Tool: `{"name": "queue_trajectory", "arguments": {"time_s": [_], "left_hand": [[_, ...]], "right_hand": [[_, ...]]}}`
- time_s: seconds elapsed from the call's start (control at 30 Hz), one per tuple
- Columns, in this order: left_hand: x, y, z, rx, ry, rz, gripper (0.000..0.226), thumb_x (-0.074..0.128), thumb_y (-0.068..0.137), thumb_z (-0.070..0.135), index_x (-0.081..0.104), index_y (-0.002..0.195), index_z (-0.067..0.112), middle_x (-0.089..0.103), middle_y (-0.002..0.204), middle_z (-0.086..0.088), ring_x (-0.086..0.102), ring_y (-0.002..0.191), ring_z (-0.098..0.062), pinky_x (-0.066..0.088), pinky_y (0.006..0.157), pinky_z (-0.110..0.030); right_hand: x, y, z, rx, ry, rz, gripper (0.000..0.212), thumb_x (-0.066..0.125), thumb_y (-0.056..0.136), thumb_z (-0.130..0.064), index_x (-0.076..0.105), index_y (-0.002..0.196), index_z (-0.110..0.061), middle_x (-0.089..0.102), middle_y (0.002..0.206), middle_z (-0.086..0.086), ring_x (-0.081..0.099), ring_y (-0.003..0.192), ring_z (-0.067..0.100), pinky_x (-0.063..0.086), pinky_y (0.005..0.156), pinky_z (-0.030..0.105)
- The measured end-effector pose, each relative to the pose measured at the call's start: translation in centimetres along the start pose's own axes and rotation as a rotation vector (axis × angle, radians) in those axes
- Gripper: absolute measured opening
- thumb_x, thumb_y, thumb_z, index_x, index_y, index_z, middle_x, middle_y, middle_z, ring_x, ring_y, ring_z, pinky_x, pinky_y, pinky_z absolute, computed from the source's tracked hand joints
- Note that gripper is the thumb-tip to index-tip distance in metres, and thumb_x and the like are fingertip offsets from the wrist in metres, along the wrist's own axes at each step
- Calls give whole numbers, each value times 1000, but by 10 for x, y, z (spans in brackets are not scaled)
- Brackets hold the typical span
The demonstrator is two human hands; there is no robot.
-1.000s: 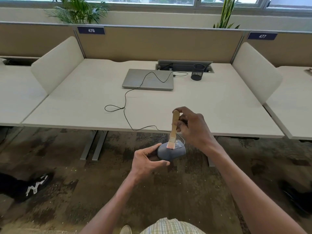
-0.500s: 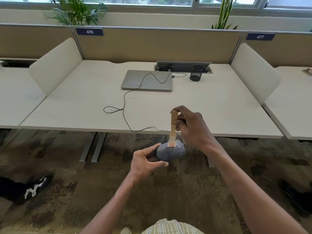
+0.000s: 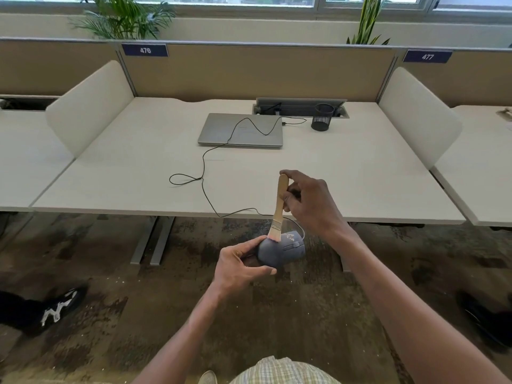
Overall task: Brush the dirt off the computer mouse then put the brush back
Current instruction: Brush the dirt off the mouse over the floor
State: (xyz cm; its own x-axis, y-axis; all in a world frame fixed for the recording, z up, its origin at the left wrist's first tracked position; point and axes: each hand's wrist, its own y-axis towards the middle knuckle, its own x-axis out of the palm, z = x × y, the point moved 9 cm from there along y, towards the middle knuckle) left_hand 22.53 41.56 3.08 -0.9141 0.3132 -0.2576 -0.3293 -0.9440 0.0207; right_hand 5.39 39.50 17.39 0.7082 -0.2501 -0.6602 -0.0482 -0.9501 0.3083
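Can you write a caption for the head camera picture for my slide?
Right hand sweeps a wooden-handled brush over a grey corded computer mouse held by the left hand.

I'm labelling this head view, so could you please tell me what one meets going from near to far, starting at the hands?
Left hand → computer mouse → brush in the right hand → cable loop → laptop → mesh pen cup.

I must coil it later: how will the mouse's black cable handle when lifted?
Probably limp: the cable lies in loose loops across the desk. Likely light, since it looks thin. It may tug the laptop, where it seems plugged in.
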Motion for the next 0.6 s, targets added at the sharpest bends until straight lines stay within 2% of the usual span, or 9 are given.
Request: {"name": "queue_trajectory", "arguments": {"time_s": [0.2,0.4,0.6], "left_hand": [[-1,-1,-4,-4,8,-6,73,95,62,15,67,130,14,72,123,1,68,114,-7,58,95,-33],[-2,1,-8,-19,10,-8,75,96,61,16,67,130,14,72,122,1,69,113,-7,59,94,-37],[-1,1,-10,-36,-2,-32,76,96,60,16,67,130,14,73,122,2,68,114,-7,58,96,-36]], "right_hand": [[-1,7,11,41,-71,-28,41,62,94,-3,57,133,-11,73,85,12,71,71,27,60,74,46],[-3,9,7,33,-45,10,46,63,94,-4,54,139,-10,75,87,11,72,71,22,61,75,41],[4,10,11,47,-50,-40,30,59,94,0,62,123,-9,72,80,13,70,70,29,58,72,48]]}}
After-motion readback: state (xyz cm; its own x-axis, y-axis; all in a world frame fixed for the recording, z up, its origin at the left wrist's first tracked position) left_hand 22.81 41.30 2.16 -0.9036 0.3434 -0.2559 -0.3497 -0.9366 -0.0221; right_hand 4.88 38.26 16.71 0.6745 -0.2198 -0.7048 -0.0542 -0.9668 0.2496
